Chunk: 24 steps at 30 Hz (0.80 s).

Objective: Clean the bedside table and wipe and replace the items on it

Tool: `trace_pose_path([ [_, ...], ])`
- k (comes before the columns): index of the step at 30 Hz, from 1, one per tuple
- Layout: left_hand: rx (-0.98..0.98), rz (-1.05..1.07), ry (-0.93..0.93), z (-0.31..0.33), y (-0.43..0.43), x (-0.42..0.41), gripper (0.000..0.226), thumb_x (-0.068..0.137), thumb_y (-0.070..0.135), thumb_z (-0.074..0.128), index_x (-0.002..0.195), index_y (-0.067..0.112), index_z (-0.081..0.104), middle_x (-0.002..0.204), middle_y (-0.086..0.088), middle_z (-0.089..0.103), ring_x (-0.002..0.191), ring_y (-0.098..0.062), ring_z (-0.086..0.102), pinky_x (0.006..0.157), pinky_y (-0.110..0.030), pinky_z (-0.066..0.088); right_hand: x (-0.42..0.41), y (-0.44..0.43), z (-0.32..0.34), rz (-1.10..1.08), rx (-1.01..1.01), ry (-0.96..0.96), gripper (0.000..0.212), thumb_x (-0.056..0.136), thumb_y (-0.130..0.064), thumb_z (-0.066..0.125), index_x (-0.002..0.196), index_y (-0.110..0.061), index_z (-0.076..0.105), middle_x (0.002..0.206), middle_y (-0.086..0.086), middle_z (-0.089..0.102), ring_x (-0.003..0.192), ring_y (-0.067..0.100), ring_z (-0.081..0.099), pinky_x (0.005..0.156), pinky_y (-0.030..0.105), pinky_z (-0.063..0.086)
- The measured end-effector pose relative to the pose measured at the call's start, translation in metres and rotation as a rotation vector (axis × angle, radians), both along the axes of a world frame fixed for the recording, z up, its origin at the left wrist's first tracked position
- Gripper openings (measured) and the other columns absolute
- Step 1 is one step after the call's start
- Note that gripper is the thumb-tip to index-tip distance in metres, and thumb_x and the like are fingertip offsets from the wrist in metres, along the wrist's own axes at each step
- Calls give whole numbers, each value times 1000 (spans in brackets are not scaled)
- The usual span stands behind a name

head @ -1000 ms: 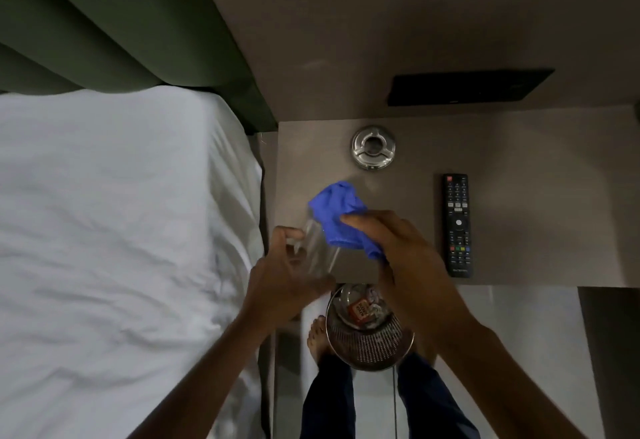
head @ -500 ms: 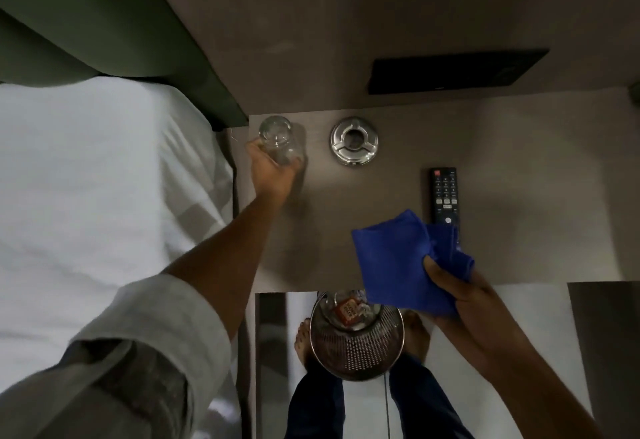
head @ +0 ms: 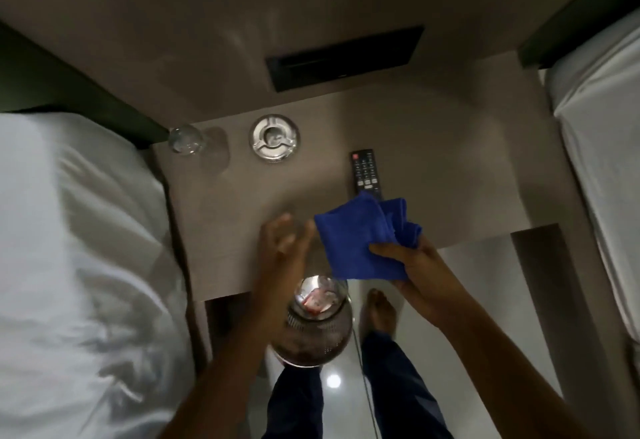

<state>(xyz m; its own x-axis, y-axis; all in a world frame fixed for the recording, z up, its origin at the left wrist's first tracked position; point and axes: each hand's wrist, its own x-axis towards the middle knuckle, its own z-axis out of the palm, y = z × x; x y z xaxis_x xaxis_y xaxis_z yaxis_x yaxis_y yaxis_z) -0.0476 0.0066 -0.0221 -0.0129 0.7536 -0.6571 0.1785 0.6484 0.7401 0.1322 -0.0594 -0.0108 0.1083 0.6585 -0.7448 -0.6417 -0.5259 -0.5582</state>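
The glass (head: pixel 185 140) now stands wiped at the table's (head: pixel 450 168) back left corner; the left hand (head: pixel 284 248), empty and spread, has returned toward the cloth (head: pixel 360 241) gripped in the right hand (head: pixel 419 272), leaving the ashtray (head: pixel 274 138) and remote (head: pixel 366 172) to wipe.

White bed (head: pixel 86 265) on your left, another bed (head: pixel 602 148) far right, metal mesh bin (head: pixel 313 331) near, on the floor.

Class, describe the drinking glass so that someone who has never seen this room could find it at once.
Start at the bedside table between the two beds. Go to its far corner by the left bed. There the glass stands, left of the round metal ashtray; it is the only clear, see-through thing on the table.
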Motion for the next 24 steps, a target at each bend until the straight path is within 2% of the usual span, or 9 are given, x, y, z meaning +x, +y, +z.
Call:
trace_pose_path([
  [3, -150, -90, -187, 6, -42, 62, 49, 84, 21, 72, 121, 28, 42, 100, -2, 72, 86, -20, 73, 71, -33, 60, 44, -22, -10, 52, -21, -94, 47, 79, -3, 68, 124, -10, 55, 123, 16, 64, 109, 33, 63, 93, 47, 52],
  [6, -30, -164, -29, -16, -59, 115, 45, 73, 9, 74, 99, 31, 44, 91, -6, 68, 84, -24, 69, 73, -42, 58, 94, -46, -26, 166, -153, -549, 68, 76, -11, 76, 132, -23, 38, 126, 13, 59, 106, 31, 63, 89, 50, 53],
  [8, 19, -281, 5, -25, -69, 153, 33, 77, 5, 67, 89, 29, 49, 88, 1, 65, 80, -13, 64, 74, -35, 53, 122, -53, -35, 253, -172, -816, 74, 78, -10, 74, 134, -25, 28, 124, 14, 57, 100, 29, 62, 80, 46, 54],
  [10, 61, -409, -7, -32, -77, 193, 20, 85, 2, 59, 92, 21, 60, 91, 3, 64, 84, -8, 61, 77, -27, 49, 149, -55, -41, 316, -143, -1053, 62, 81, -5, 66, 132, -19, 34, 123, 13, 55, 96, 26, 57, 73, 34, 45],
  [12, 109, -520, -17, -39, -72, 229, 26, 88, 5, 51, 108, 15, 65, 108, -5, 67, 98, -17, 62, 86, -33, 51, 171, -49, -43, 348, -159, -1221, 44, 83, -2, 58, 122, -15, 45, 122, 19, 52, 92, 27, 53, 72, 29, 37],
  [16, 144, -795, 27, -51, -58, 285, 43, 91, 3, 46, 134, 7, 51, 136, -17, 53, 121, -32, 53, 97, -30, 41, 216, -50, -53, 363, -245, -1341, 36, 83, -4, 50, 118, -10, 48, 121, 23, 44, 88, 33, 52, 71, 31, 38],
  [18, 212, -947, 76, -61, -60, 296, 52, 92, 6, 53, 142, 4, 39, 148, -22, 36, 133, -37, 40, 108, -31, 33, 235, -57, -59, 476, -291, -1413, 45, 83, -8, 52, 128, -10, 44, 133, 25, 35, 104, 41, 50, 83, 40, 44],
  [21, 273, -1124, 200, -64, -65, 288, 73, 90, 12, 57, 152, 21, 19, 160, -21, 1, 147, -39, 11, 119, -46, 19, 248, -62, -57, 648, -483, -1440, 65, 83, -14, 55, 142, -17, 29, 151, 25, 16, 133, 45, 28, 104, 54, 34],
  [24, 390, -1139, 359, -57, -71, 245, 71, 90, 14, 54, 150, 34, 21, 162, -11, 0, 149, -31, 6, 119, -44, 17, 231, -62, -54, 716, -511, -1481, 70, 84, -15, 55, 146, -19, 22, 154, 25, 12, 140, 42, 16, 110, 55, 23],
])
